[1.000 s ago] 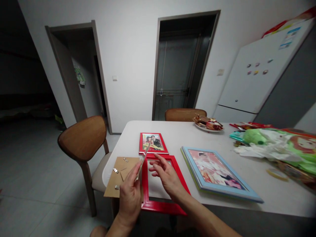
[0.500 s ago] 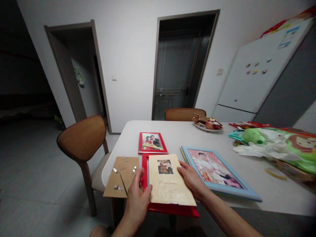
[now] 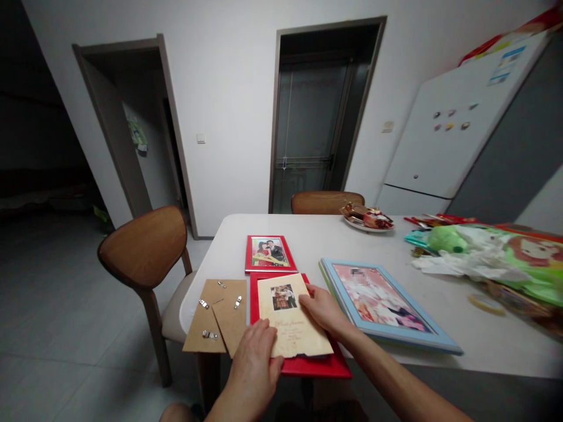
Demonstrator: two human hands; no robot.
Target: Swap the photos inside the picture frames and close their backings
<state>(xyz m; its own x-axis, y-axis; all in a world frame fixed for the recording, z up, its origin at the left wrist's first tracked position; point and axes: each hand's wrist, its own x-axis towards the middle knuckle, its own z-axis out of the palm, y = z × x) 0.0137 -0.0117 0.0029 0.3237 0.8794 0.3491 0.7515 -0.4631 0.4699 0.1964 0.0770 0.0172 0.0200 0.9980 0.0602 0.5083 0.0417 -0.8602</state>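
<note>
A cream printed sheet (image 3: 292,328) with a small photo near its top lies tilted over a red frame (image 3: 338,364). My left hand (image 3: 257,354) rests at the sheet's lower left edge, fingers together over it. On the right edge, my right hand (image 3: 323,308) grips the sheet between thumb and fingers. Left of the red frame is a brown backing board (image 3: 202,319) with metal clips and a stand flap. Behind, a second red frame (image 3: 270,254) holds a picture of two people. To the right lies a light blue frame (image 3: 382,299) with a pink picture.
A plate (image 3: 367,227) of wrapped items stands at the table's back. Green and white plastic bags (image 3: 479,252) and a roll of tape (image 3: 486,305) lie at the right. Wooden chairs (image 3: 147,249) (image 3: 328,203) stand left and behind.
The cream sheet has shifted left and turned slightly over the red frame. My left hand has moved from beside the sheet onto its lower left edge, its fingers now closer together.
</note>
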